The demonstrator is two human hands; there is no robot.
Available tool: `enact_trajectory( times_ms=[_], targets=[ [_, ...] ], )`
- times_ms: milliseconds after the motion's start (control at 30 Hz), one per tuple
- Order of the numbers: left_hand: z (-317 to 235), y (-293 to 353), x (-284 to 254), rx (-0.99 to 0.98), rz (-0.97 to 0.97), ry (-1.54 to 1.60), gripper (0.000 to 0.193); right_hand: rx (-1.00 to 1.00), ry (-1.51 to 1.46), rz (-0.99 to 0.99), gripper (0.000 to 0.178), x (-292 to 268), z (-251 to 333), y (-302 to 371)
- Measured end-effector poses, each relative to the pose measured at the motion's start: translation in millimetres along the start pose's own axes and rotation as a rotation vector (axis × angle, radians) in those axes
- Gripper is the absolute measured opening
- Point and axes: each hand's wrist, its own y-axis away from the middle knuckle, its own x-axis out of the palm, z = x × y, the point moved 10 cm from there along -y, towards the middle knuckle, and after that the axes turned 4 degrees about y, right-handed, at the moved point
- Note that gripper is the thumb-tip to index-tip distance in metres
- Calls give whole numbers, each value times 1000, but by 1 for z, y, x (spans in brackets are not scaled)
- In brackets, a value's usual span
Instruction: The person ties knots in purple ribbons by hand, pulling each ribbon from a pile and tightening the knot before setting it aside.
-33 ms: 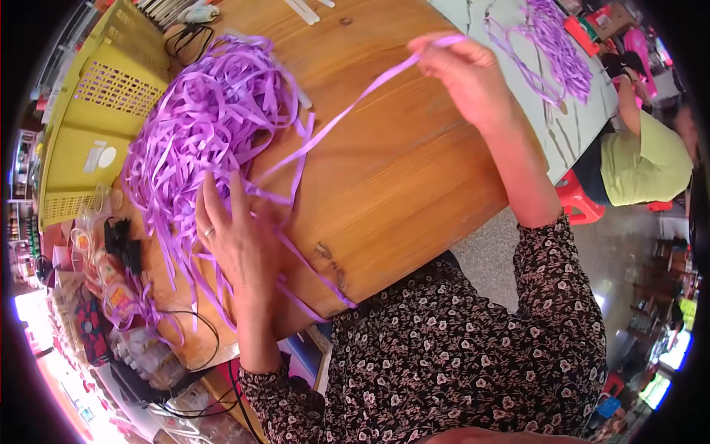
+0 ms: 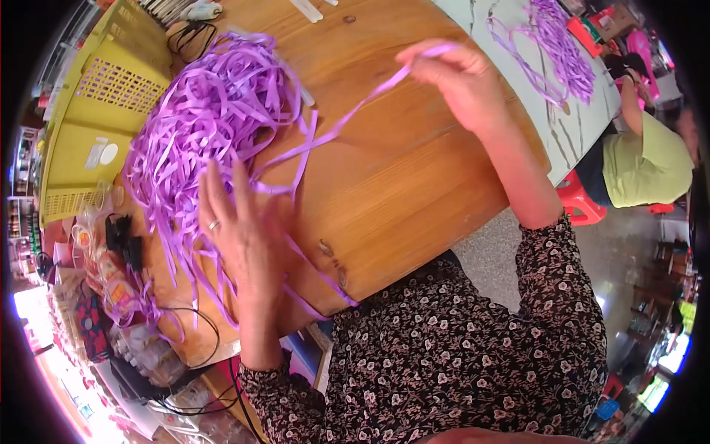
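Observation:
A large tangled heap of purple ribbon (image 2: 214, 103) lies on the wooden table at the left. My left hand (image 2: 237, 229), with a ring on one finger, is at the near side of the heap. Its fingers are stretched out and apart over the loose strands. Out to the right, my right hand (image 2: 462, 78) is raised over the table and pinches one ribbon strand (image 2: 370, 96) between thumb and fingers. That strand runs slightly slack back toward the heap. Several loose ends trail down to the table's near edge.
A yellow plastic basket (image 2: 96, 126) stands beyond the heap at the left. Bagged items (image 2: 144, 355) and black cables crowd the near left corner. On a white marbled table (image 2: 510, 55) at the right lies another purple ribbon bundle (image 2: 558, 55). A person in a yellow-green top (image 2: 643, 163) sits there.
My right hand has shifted slightly left and down, and the strand from it hangs looser and wavier. My left hand has moved slightly to the right.

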Motion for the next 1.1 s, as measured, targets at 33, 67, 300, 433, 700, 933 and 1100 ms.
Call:
enact_trajectory(
  times_ms=[33, 67, 300, 433, 700, 933, 1100],
  targets=[
    [-23, -7, -12, 82, -124, -78, 46, -79, 62, 122, 13, 23, 11, 7],
    [-36, -13, -11, 110, -105, 143, 46, -162, 120, 246, 14, 46, 23, 16],
    [-64, -38, 45, -351, 81, 1541, 28, -508, 224, 280, 17, 86, 79, 43],
    [-57, -18, 77, -538, 318, 1487, 18, -573, 272, 284, 18, 77, 75, 42],
    [-29, -19, 57, -414, 67, 1254, 6, -423, 126, 376, 14, 75, 53, 37],
    [-57, -23, 20, -3, -109, 704, 12, -707, 490, 339, 22, 99, 61, 59],
    [-56, -26, 23, -49, -87, 665, 13, -516, 491, 378, 13, 91, 44, 52]
  ],
)
